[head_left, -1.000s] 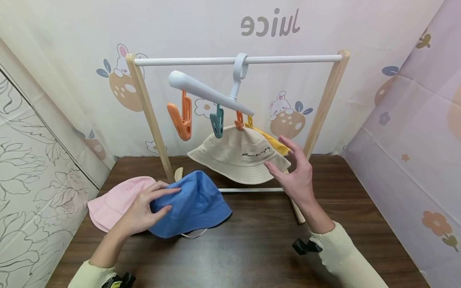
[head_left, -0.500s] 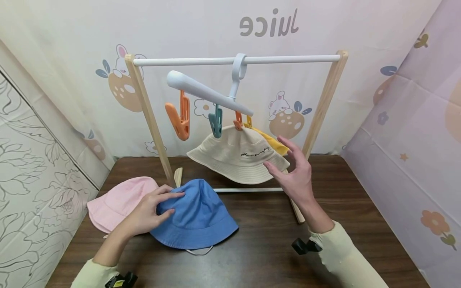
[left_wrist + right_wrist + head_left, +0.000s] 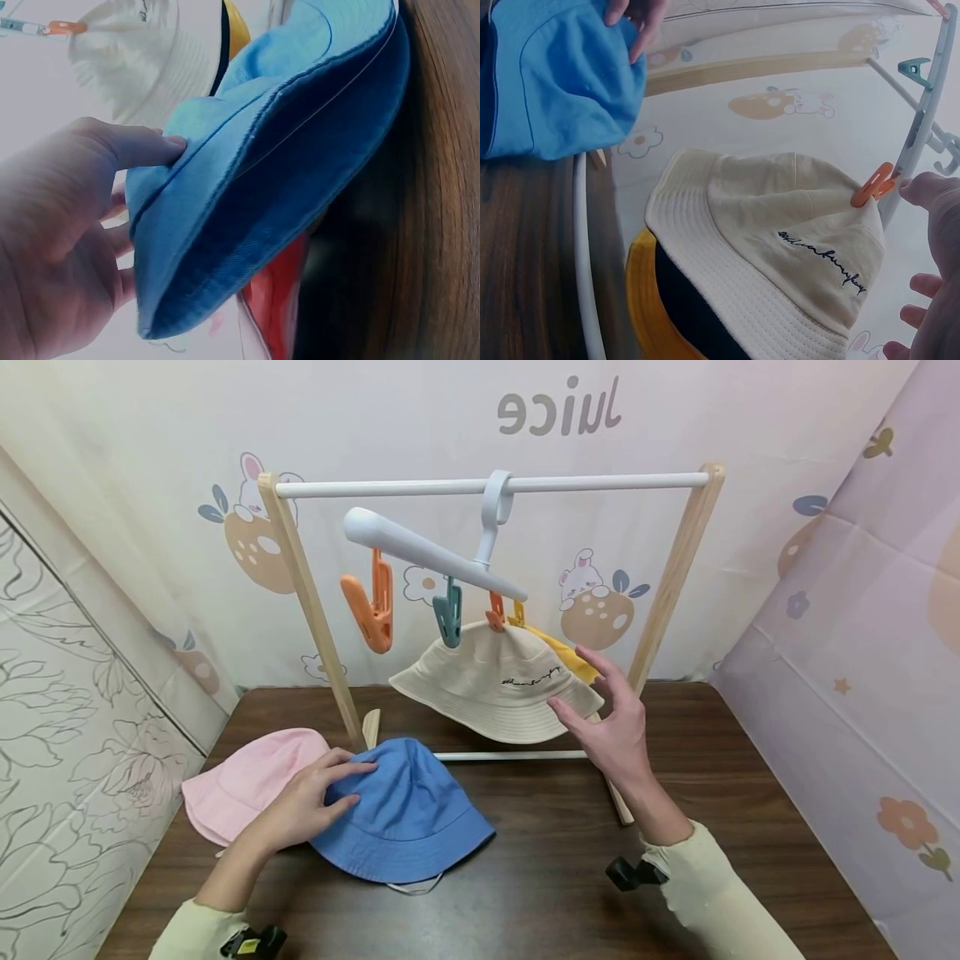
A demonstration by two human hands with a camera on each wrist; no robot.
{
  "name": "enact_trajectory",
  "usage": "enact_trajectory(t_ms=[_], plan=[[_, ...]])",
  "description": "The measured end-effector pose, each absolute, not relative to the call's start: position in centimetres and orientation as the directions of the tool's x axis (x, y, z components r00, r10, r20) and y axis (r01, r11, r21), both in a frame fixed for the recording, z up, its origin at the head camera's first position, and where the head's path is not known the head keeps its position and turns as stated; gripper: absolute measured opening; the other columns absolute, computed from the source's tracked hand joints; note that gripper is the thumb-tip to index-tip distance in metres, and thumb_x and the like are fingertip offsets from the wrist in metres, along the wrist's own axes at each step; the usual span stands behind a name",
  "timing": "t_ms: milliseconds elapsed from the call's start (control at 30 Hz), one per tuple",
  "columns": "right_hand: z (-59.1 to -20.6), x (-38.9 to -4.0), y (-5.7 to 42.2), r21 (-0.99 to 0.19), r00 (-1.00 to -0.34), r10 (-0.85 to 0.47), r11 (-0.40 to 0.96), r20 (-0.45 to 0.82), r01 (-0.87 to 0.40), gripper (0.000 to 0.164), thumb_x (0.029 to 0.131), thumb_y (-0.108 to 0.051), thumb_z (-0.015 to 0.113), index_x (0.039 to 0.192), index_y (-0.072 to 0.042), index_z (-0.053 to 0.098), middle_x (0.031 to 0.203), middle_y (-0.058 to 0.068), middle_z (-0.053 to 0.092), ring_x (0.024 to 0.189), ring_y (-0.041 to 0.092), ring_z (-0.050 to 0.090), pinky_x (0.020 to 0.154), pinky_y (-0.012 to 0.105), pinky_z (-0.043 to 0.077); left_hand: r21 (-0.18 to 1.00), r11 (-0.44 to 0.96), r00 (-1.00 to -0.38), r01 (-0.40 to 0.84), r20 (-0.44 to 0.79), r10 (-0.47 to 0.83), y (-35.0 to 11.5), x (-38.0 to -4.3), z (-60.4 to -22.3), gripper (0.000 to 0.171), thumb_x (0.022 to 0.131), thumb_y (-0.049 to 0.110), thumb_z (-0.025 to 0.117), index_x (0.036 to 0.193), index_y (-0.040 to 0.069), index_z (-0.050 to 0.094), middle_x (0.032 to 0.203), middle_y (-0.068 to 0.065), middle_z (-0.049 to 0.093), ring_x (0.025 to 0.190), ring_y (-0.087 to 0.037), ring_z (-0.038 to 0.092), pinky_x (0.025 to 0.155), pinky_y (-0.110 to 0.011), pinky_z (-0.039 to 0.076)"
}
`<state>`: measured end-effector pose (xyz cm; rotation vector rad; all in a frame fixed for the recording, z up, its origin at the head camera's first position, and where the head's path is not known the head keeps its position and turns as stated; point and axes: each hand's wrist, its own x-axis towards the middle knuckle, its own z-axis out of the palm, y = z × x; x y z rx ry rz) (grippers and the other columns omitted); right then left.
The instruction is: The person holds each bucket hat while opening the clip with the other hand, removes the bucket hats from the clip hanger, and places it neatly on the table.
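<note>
Blue cloth makes the soft, round bucket hat (image 3: 420,827) that I see, from far off, in the person's left hand (image 3: 302,804). The thumb presses one side and the fingers sit on the other, so that hand is holding on. I think it grips the left side so the top can point up and the brim can spread out. I can't tell if the brim touches the brown wooden table (image 3: 547,885) below the hand. Just left of that hand lies a pale pink cloth bucket hat (image 3: 251,781). Ahead of it and higher hang a fat orange plastic clip (image 3: 369,610) and a green-blue plastic clip (image 3: 447,617), with no cloth in either. They hang from a smooth white plastic hanger (image 3: 420,548) hooked on a white bar (image 3: 390,488). Just beside the right hand (image 3: 617,735) is a cream bucket hat with black writing (image 3: 480,685); a small orange plastic clip (image 3: 871,185) bites its top, I guess so it won't fall. A yellow cloth hat (image 3: 567,657) peeks out behind it. The right hand is up in the air, holding nothing, thumb and pointing finger spread apart. I can't tell if it brushes the cream hat. The left arm reaches forward, lower than the right.
</note>
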<state>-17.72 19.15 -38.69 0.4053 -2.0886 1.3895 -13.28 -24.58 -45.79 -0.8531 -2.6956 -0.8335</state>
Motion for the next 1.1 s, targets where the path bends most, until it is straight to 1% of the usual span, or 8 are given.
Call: enact_trajectory(t_ms=[133,233,367,433,533,667,867,1100], plan=[[-38.7,-17.8,19.2,-0.735,-0.781,0.074,0.401,0.621,-0.546,0.078,0.086,0.002,0.093,0.158,-0.005,0.062,0.159,0.017,0.067,0.133,-0.003,0.064,0.115,0.012,0.049,0.443,0.696,-0.824,0.566,0.321,0.467,-25.1,-13.5,-46.2,0.049,0.091,0.001,0.088,0.138,0.014,0.08,0.127,-0.008,0.074,0.114,-0.028,0.073,0.094,-0.047,0.062],[-38.7,-17.8,19.2,-0.737,-0.782,0.078,0.402,0.619,-0.544,0.079,0.086,0.002,0.093,0.158,-0.006,0.062,0.159,0.017,0.067,0.135,-0.004,0.062,0.114,0.012,0.049,0.435,0.705,-0.829,0.559,0.309,0.467,-25.3,-13.6,-46.5,0.049,0.093,0.003,0.088,0.139,0.015,0.078,0.129,-0.009,0.073,0.114,-0.029,0.073,0.093,-0.046,0.061],[-38.7,-17.9,19.3,-0.736,-0.776,0.085,0.397,0.625,-0.549,0.08,0.086,0.004,0.093,0.158,-0.006,0.062,0.158,0.019,0.067,0.137,-0.004,0.061,0.111,0.012,0.049,0.452,0.718,-0.848,0.529,0.26,0.461,-25.5,-13.7,-46.6,0.049,0.095,0.007,0.087,0.142,0.016,0.076,0.132,-0.01,0.072,0.118,-0.03,0.073,0.097,-0.049,0.061],[-38.6,-18.0,19.3,-0.736,-0.774,0.084,0.388,0.627,-0.554,0.08,0.086,0.005,0.093,0.158,-0.004,0.061,0.158,0.02,0.067,0.137,-0.001,0.062,0.111,0.012,0.05,0.462,0.725,-0.858,0.512,0.233,0.457,-25.7,-13.7,-46.7,0.048,0.096,0.008,0.087,0.143,0.015,0.075,0.134,-0.011,0.071,0.12,-0.03,0.073,0.099,-0.051,0.061],[-38.4,-18.1,19.3,-0.736,-0.773,0.082,0.384,0.629,-0.558,0.08,0.086,0.005,0.092,0.158,-0.003,0.06,0.158,0.021,0.068,0.142,0.008,0.064,0.112,0.014,0.05,0.474,0.732,-0.869,0.49,0.199,0.453,-25.9,-13.6,-46.8,0.047,0.098,0.01,0.086,0.143,0.015,0.075,0.136,-0.012,0.07,0.122,-0.032,0.072,0.101,-0.053,0.06],[-38.1,-18.2,19.3,-0.737,-0.777,0.084,0.394,0.624,-0.549,0.081,0.086,0.004,0.092,0.159,-0.006,0.06,0.158,0.021,0.068,0.15,0.016,0.062,0.116,0.017,0.049,0.478,0.736,-0.875,0.479,0.191,0.445,-26.0,-13.5,-46.9,0.048,0.098,0.01,0.085,0.145,0.013,0.075,0.14,-0.015,0.068,0.127,-0.036,0.071,0.105,-0.058,0.059],[-37.8,-18.2,19.5,-0.743,-0.79,0.079,0.407,0.609,-0.532,0.082,0.087,0.002,0.092,0.161,-0.008,0.059,0.16,0.018,0.067,0.152,0.008,0.059,0.119,0.017,0.045,0.488,0.726,-0.873,0.485,0.226,0.431,-26.2,-13.6,-46.7,0.047,0.098,0.006,0.083,0.144,0.011,0.074,0.144,-0.017,0.065,0.132,-0.039,0.069,0.107,-0.064,0.058],[-37.7,-18.5,19.6,-0.757,-0.798,0.082,0.384,0.597,-0.528,0.081,0.088,0.003,0.091,0.162,-0.008,0.058,0.161,0.018,0.066,0.149,-0.002,0.057,0.118,0.019,0.047,0.447,0.701,-0.83,0.556,0.339,0.442,-26.0,-14.0,-46.2,0.042,0.095,0.003,0.085,0.136,0.009,0.078,0.138,-0.014,0.071,0.126,-0.037,0.07,0.102,-0.062,0.06]])
